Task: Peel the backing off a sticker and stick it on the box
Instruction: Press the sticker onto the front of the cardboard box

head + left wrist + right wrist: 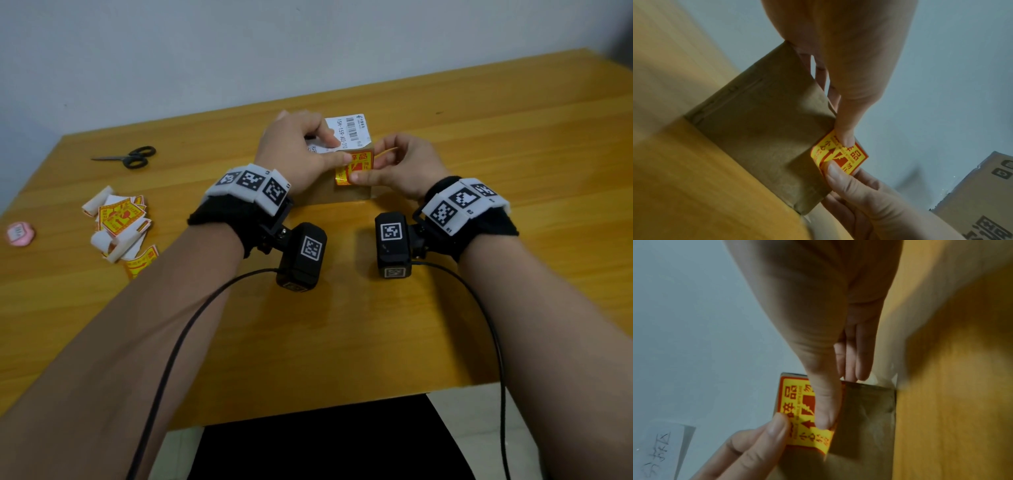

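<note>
The sticker [358, 168], red and yellow with 品 and 小心 legible, sits on the box [352, 197] front, at its upper right corner. The left hand [298, 154] clamps the box: thumb on the sticker's top, fingers bent over the box-top white label [349, 132] reading 15H-159-A03-210. The right hand [404, 168] pinches the sticker, thumb in front, fingers together round the box's right side. Scissors [128, 157] and loose stickers [118, 226] lie well left of the box

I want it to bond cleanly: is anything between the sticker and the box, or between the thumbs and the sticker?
Nothing visible does. The left hand and right hand each have a thumb directly on the sticker, which lies against the bare side of the box. Only its lower edge curls off the cardboard.
</note>
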